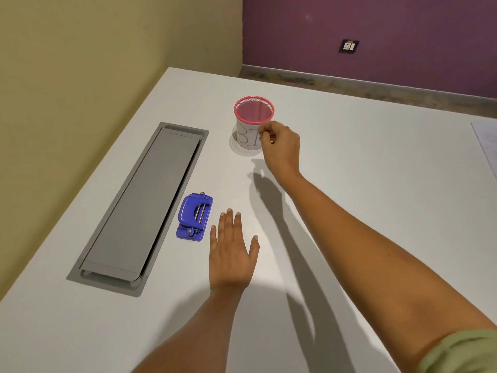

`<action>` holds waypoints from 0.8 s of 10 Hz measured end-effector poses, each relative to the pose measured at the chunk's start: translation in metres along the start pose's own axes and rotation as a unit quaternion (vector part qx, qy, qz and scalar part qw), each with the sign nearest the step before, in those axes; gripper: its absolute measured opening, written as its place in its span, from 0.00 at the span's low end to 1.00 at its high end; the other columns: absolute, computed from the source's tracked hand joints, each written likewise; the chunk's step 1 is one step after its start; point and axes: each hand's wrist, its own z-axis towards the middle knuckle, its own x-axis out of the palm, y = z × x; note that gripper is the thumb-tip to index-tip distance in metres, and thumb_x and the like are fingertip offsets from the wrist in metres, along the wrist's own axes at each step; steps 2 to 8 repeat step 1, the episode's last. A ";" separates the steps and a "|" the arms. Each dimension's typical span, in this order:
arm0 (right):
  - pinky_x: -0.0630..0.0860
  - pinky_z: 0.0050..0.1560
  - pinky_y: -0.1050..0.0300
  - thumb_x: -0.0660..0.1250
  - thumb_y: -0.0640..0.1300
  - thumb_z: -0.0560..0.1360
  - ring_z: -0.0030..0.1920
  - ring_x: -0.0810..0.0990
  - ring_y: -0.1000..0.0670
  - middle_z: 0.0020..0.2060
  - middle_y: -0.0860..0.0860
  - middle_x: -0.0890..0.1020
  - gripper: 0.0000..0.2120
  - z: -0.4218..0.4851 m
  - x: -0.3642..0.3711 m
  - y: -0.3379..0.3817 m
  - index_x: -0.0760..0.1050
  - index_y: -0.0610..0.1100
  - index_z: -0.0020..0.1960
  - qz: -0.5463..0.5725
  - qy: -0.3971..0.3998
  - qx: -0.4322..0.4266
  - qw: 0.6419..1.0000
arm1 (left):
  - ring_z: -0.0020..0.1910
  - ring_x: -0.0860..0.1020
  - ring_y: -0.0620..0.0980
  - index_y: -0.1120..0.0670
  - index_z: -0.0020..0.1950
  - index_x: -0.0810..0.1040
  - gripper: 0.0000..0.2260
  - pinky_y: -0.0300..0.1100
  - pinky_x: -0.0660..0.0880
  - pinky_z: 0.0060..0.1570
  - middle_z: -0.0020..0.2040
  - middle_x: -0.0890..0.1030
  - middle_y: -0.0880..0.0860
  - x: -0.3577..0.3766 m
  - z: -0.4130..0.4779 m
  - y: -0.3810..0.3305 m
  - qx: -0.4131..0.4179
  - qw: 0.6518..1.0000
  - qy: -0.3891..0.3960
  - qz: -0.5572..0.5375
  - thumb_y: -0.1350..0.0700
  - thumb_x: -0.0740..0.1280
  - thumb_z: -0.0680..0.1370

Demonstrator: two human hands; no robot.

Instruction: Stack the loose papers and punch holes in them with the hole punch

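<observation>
1. Right now my left grip [232,251] is open: fingers straight and slightly spread, thumb out to the side, palm down low over the white counter [363,184]. I cannot tell whether the palm touches the surface.
2. The blue hole punch [194,218] sits on the counter just beside that grip, on its left, and nothing is touching it. Its handle is on top, with two metal pins showing, and its narrower end points toward me.
3. My right grip [281,149] reaches farther out, arm stretched across the counter, and is at the right side of a pink mesh cup [254,121], just under the rim. Its fingers are curled with the thumb and forefinger drawn together. I cannot tell whether they pinch something small or whether they touch the cup.
4. The cup stands upright, well beyond the hole punch. A white paper label [247,137] with large hand-drawn letters is wrapped round its lower part.
5. Of the loose papers, only one sheet [487,146] shows. It lies flat at the far right edge of the view, cut off by the frame, well apart from both grips and from the hole punch.
6. A long grey cable hatch [139,205] is set flush into the counter to the left of the hole punch, with its lid down.
7. An olive sleeve [462,354] covers my right upper arm at the bottom corner.
8. Behind the counter, a wall socket [348,46] sits on the purple wall.
</observation>
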 end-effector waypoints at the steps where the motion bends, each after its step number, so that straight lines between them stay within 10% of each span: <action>1: 0.78 0.53 0.61 0.58 0.34 0.75 0.48 0.80 0.48 0.52 0.44 0.82 0.13 -0.043 -0.006 -0.029 0.79 0.40 0.53 0.017 0.021 0.061 0.998 | 0.70 0.69 0.55 0.58 0.69 0.68 0.27 0.49 0.57 0.73 0.70 0.70 0.57 -0.005 0.000 -0.002 -0.021 1.000 0.015 -0.008 0.45 0.50 0.76; 8: 0.78 0.53 0.61 0.58 0.34 0.75 0.48 0.80 0.48 0.52 0.44 0.82 0.13 -0.043 -0.006 -0.029 0.79 0.40 0.53 0.017 0.021 0.061 0.998 | 0.70 0.69 0.55 0.58 0.69 0.68 0.27 0.49 0.57 0.73 0.70 0.70 0.57 -0.005 0.000 -0.002 -0.021 1.000 0.015 -0.008 0.45 0.50 0.76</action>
